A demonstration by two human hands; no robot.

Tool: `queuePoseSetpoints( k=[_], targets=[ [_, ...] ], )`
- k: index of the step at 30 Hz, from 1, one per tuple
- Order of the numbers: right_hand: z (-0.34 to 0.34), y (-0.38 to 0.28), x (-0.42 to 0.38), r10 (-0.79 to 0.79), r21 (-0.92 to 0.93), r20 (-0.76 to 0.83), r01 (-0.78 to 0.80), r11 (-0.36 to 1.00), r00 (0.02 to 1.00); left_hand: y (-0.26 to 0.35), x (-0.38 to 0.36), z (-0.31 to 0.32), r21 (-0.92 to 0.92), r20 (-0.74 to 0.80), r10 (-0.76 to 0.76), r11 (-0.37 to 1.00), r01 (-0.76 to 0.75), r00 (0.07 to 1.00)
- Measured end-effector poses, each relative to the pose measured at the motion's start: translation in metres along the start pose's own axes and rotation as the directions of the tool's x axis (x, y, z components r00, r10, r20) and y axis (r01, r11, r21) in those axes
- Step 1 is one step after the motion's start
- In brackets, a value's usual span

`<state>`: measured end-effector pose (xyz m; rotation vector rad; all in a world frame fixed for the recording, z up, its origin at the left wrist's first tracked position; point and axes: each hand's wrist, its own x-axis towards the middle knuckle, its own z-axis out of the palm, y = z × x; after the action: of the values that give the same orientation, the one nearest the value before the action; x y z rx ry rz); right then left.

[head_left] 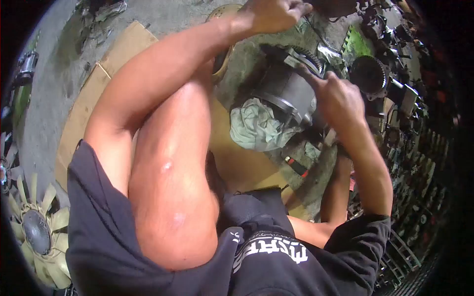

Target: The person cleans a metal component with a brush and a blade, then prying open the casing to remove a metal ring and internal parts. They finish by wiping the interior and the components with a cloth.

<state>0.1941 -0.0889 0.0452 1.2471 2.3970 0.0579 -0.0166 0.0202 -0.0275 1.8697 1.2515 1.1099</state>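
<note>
At the top edge is my left hand (276, 16), its fingers curled closed; what they hold, if anything, I cannot make out. My right hand (340, 98) is over a grey metal cylindrical housing (286, 84) with a toothed ring (308, 59) at its far end. The index finger stretches out to the housing's upper edge near the teeth, the other fingers are mostly bent and partly hidden. A crumpled pale cloth (256, 126) lies against the near side of the housing.
A red and black tool handle (296, 166) lies near my foot. Cardboard (84, 113) covers part of the floor. At the right are a toothed ring part (368, 74) and many dark metal parts. A fan (37, 232) is at the lower left.
</note>
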Motion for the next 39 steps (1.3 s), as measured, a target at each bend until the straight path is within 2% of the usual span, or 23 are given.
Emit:
queuePoseSetpoints(
  k=[3, 5, 7, 9, 11, 13, 14, 17, 19, 21, 23, 25, 26, 27, 28, 29, 31, 32, 33, 34, 35, 37, 39],
  targets=[
    [-0.043, 0.017, -0.009, 0.111, -0.068, -0.015, -0.111, 0.991, 0.994, -0.022, -0.002, 0.006, 0.004, -0.032, -0.025, 1.0, 0.025, 0.999],
    [-0.06, 0.036, -0.028, 0.209, 0.103, -0.078, -0.201, 0.974, 0.975, -0.049, 0.003, 0.017, 0.084, -0.175, 0.002, 0.996, 0.013, 0.985],
    [-0.057, 0.06, -0.046, 0.202, 0.269, -0.148, -0.157, 0.95, 0.968, -0.066, 0.007, 0.024, 0.135, -0.148, -0.076, 0.986, 0.096, 0.986],
    [-0.051, 0.061, -0.061, 0.163, 0.242, -0.324, -0.085, 0.967, 0.932, -0.076, 0.005, 0.033, 0.334, 0.111, -0.081, 0.942, 0.04, 0.991],
    [-0.035, 0.044, -0.081, 0.446, 0.55, -0.157, -0.297, 0.78, 0.881, -0.074, -0.012, 0.034, 0.241, 0.205, 0.014, 0.968, -0.064, 0.979],
    [-0.031, 0.021, -0.091, 0.457, 0.611, -0.081, -0.319, 0.725, 0.886, -0.058, -0.021, 0.033, 0.316, 0.586, -0.155, 0.948, -0.048, 0.796],
    [-0.025, 0.01, -0.091, 0.458, 0.628, -0.085, -0.309, 0.714, 0.885, -0.084, -0.019, 0.053, 0.349, 0.662, -0.15, 0.929, -0.124, 0.734],
    [-0.01, -0.016, -0.082, 0.38, 0.648, -0.16, -0.194, 0.737, 0.911, -0.065, -0.016, 0.042, 0.307, 0.671, -0.153, 0.948, -0.084, 0.725],
    [0.008, -0.026, -0.044, 0.314, 0.514, 0.071, -0.305, 0.802, 0.947, -0.061, -0.017, 0.038, 0.27, 0.667, -0.152, 0.962, -0.046, 0.729],
    [0.056, -0.021, 0.021, 0.36, 0.577, -0.146, -0.217, 0.788, 0.922, -0.06, -0.02, 0.041, 0.218, 0.68, -0.142, 0.976, -0.013, 0.719],
    [0.064, 0.023, 0.061, 0.279, 0.407, -0.078, -0.225, 0.885, 0.957, -0.064, -0.018, 0.041, 0.282, 0.644, -0.191, 0.96, 0.003, 0.741],
    [0.04, 0.04, 0.047, 0.234, 0.356, -0.231, -0.142, 0.924, 0.945, -0.062, -0.018, 0.04, 0.252, 0.638, -0.161, 0.968, -0.007, 0.753],
    [-0.008, 0.02, 0.016, 0.379, 0.51, -0.159, -0.253, 0.822, 0.912, -0.056, -0.017, 0.036, 0.28, 0.642, -0.189, 0.96, 0.003, 0.743],
    [-0.009, 0.018, -0.008, 0.408, 0.597, -0.264, -0.184, 0.781, 0.874, -0.053, -0.017, 0.034, 0.309, 0.645, -0.222, 0.951, 0.016, 0.732],
    [-0.023, 0.007, -0.031, 0.472, 0.676, -0.168, -0.247, 0.694, 0.865, -0.054, -0.02, 0.035, 0.272, 0.605, -0.214, 0.961, 0.053, 0.767],
    [-0.019, -0.001, -0.039, 0.483, 0.681, -0.163, -0.257, 0.686, 0.86, -0.057, -0.02, 0.037, 0.27, 0.615, -0.208, 0.962, 0.044, 0.76],
    [0.004, -0.018, -0.043, 0.405, 0.597, 0.085, -0.372, 0.71, 0.91, -0.061, -0.014, 0.041, 0.317, 0.604, -0.215, 0.948, 0.016, 0.767],
    [0.039, -0.017, -0.014, 0.357, 0.625, 0.082, -0.327, 0.709, 0.931, -0.059, -0.014, 0.039, 0.301, 0.614, -0.179, 0.953, -0.019, 0.768],
    [0.09, -0.008, 0.016, 0.396, 0.618, -0.221, -0.186, 0.764, 0.891, -0.058, -0.015, 0.041, 0.294, 0.637, -0.163, 0.955, -0.041, 0.754],
    [0.081, 0.001, 0.031, 0.403, 0.681, -0.088, -0.24, 0.692, 0.911, -0.058, -0.017, 0.044, 0.307, 0.628, -0.216, 0.951, 0.017, 0.747],
    [0.066, 0.006, 0.032, 0.437, 0.635, -0.105, -0.278, 0.721, 0.893, -0.06, -0.014, 0.043, 0.33, 0.608, -0.271, 0.941, 0.073, 0.746],
    [0.036, 0.028, 0.019, 0.457, 0.631, 0.018, -0.365, 0.685, 0.889, -0.063, -0.018, 0.037, 0.27, 0.602, -0.202, 0.962, 0.041, 0.772],
    [0.012, 0.038, -0.022, 0.476, 0.733, -0.223, -0.175, 0.657, 0.851, -0.069, -0.02, 0.04, 0.2, 0.575, -0.173, 0.977, 0.067, 0.799]
  ],
)
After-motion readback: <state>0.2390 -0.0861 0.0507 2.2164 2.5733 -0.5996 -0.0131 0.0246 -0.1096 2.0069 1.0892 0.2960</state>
